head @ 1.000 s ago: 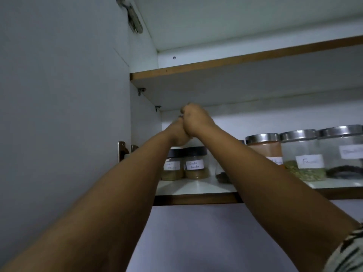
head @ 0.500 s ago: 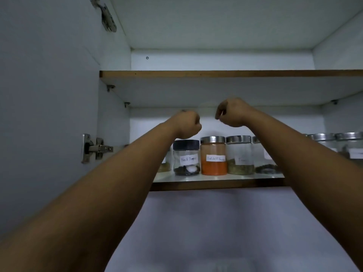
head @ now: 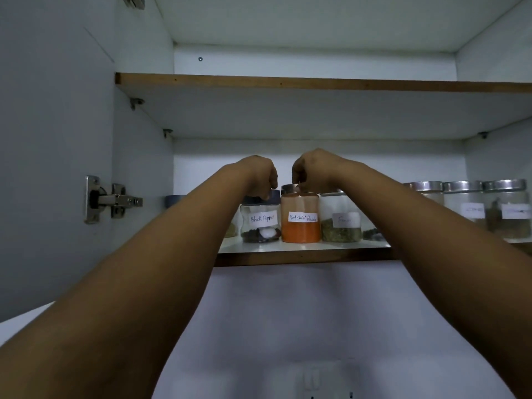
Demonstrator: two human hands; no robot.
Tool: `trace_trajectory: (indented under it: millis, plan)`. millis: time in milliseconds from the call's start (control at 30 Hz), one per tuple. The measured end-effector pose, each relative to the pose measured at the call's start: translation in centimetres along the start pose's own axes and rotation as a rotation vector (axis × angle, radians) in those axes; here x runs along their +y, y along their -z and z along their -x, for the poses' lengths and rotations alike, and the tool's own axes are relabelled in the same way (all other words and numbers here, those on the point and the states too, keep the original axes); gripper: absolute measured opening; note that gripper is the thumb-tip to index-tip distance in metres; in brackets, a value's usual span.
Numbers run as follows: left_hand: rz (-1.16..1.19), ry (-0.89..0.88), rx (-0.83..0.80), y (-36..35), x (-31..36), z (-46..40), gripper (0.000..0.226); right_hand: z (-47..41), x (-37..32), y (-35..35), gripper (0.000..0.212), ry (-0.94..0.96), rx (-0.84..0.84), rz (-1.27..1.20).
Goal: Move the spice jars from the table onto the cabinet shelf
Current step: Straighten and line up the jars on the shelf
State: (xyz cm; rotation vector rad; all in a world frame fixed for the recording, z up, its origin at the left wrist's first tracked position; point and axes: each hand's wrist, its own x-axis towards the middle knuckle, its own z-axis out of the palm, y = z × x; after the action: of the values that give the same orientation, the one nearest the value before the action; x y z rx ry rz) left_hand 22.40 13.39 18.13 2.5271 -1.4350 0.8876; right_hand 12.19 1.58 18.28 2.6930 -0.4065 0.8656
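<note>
Several labelled spice jars stand in a row on the lower cabinet shelf [head: 302,256]. My left hand [head: 259,174] reaches up with its fingers curled down over the dark lid of the black pepper jar [head: 260,223]. Right beside it, my right hand [head: 313,171] curls its fingers onto the steel lid of the red chilli powder jar [head: 300,226], which holds orange powder. A steel-lidded jar of green spice [head: 341,226] stands to the right of that, partly behind my right forearm. Both jars stand on the shelf.
More steel-lidded jars [head: 463,203] line the shelf's right end, and others sit hidden behind my left arm. An upper shelf [head: 316,83] runs overhead. The open cabinet door [head: 51,139] with its hinge [head: 112,200] is at the left. A wall socket [head: 313,378] is below.
My hands, pressed together a second ago and then apart as empty fists above the jars, have dropped onto the lids of the black pepper and red chilli jars. The view shifted right.
</note>
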Motion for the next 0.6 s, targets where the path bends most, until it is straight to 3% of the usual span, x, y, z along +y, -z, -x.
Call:
trace_trajectory:
  millis: [333,600]
  plan:
    - [-0.075,-0.034,-0.050,-2.7,-2.4,-3.9,0.033,-6.4,-1.5,-3.3,0.026,-0.063,-0.247,0.308]
    - [-0.185,-0.043,-0.114,-5.0,-3.8,-7.9,0.036,-10.8,-1.4,-7.2,0.030,-0.050,-0.254,0.465]
